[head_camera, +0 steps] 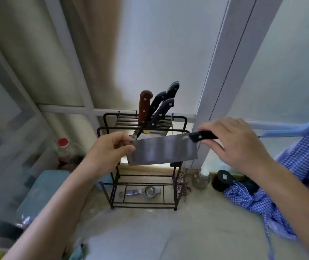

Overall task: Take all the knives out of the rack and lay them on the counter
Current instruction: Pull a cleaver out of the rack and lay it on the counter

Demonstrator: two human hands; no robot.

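We hold one big knife (164,152) up in the air in front of the rack (144,166), with our right hand (232,141) closed around its black handle and our left hand (110,147) pinching the far end of the flat blade. Four more knives still stand in the top of the rack: one with a brown handle (144,106) and three with black handles (165,104). We think the job has only just begun, because no knife lies on the counter (196,228) yet that we can see.
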